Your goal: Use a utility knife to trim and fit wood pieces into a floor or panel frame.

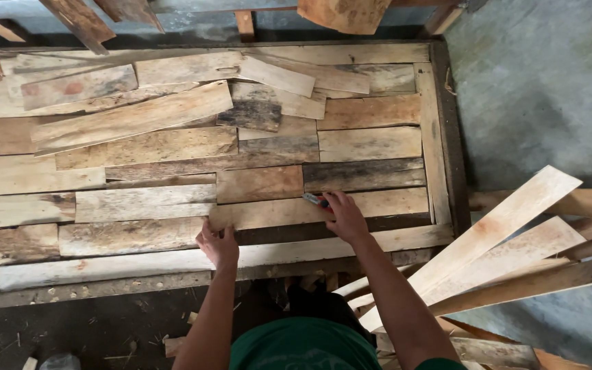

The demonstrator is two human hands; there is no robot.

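Two bare forearms rise from the bottom edge of the view, with no sleeves, gloves, watch or rings showing on them. The left hand [218, 244] and the right hand [343, 218] are uncovered, fingers bare. Between the arms sits a dark green garment, probably a short-sleeved shirt, with a sliver of green at the right arm's upper end. Below it, something black, possibly trousers.
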